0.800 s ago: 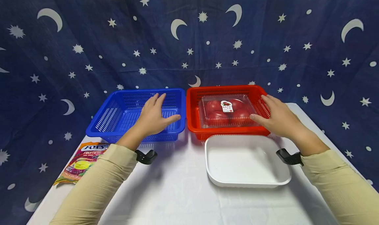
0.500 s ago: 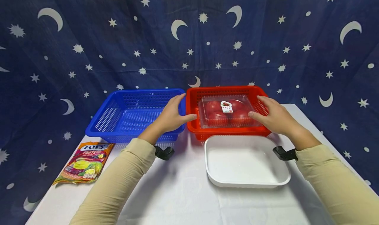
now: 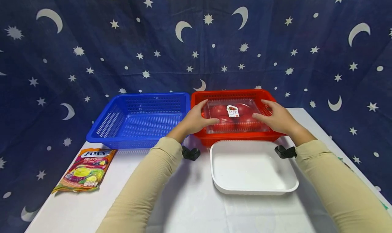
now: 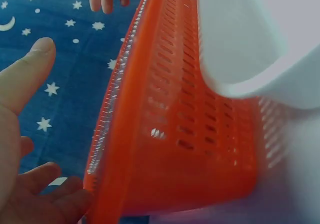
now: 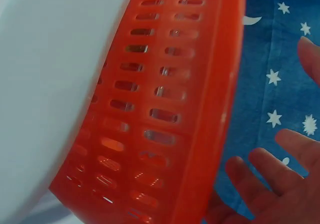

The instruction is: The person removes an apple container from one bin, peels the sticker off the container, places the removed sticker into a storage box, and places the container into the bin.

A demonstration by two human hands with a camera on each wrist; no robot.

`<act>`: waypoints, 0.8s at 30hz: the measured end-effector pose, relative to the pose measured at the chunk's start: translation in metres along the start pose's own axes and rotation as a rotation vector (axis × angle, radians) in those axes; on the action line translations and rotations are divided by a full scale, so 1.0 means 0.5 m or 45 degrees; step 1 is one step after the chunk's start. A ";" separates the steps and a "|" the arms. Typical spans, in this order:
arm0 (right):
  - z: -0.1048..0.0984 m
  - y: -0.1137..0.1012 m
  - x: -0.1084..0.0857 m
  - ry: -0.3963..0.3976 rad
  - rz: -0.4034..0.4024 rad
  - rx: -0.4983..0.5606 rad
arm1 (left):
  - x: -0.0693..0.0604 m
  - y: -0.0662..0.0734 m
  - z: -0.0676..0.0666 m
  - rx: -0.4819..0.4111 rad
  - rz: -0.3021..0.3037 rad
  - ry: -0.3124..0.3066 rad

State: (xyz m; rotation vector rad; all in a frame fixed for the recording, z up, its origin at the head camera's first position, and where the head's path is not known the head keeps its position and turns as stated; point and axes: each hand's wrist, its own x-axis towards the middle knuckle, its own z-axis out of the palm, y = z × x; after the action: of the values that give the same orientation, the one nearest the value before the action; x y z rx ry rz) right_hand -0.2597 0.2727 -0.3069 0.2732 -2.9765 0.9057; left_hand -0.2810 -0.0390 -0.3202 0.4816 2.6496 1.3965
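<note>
A clear plastic pack of red fruit (image 3: 242, 122) with a white label lies in the red basket (image 3: 242, 136). My left hand (image 3: 194, 120) is spread at the pack's left end, over the basket's left rim. At the right end, my right hand (image 3: 279, 119) hovers with thumb and fingers apart. In the left wrist view my left hand (image 4: 25, 149) is beside the rim of the red basket (image 4: 165, 149); in the right wrist view my right hand (image 5: 280, 184) has its fingers spread beside it. Neither hand visibly grips anything.
A blue basket (image 3: 122, 144) stands left of the red one. The white tray (image 3: 254, 192) sits in front of the red basket. A candy bag (image 3: 84, 170) lies at the table's left edge. Behind hangs a dark blue star-patterned cloth (image 3: 165, 73).
My left hand has moved right, from over the blue basket to the left end of the pack. My right hand has shifted slightly left. The candy bag is now uncovered by the sleeve.
</note>
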 end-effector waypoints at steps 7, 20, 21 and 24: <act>0.007 0.012 0.019 -0.049 0.059 0.040 | 0.020 0.005 0.023 -0.036 -0.072 0.002; 0.020 0.031 0.036 -0.131 0.109 0.083 | 0.041 0.011 0.054 -0.104 -0.130 0.022; 0.021 0.033 0.037 -0.137 0.117 0.083 | 0.042 0.011 0.054 -0.097 -0.136 0.019; 0.022 0.039 0.038 -0.157 0.132 0.091 | 0.044 0.013 0.057 -0.060 -0.152 0.018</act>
State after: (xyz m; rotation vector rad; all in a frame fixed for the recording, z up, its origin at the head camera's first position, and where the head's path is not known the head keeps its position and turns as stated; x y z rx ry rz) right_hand -0.2812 0.2797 -0.3255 0.1834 -3.1004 1.0446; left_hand -0.2936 -0.0062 -0.3301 0.3039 2.6014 1.4282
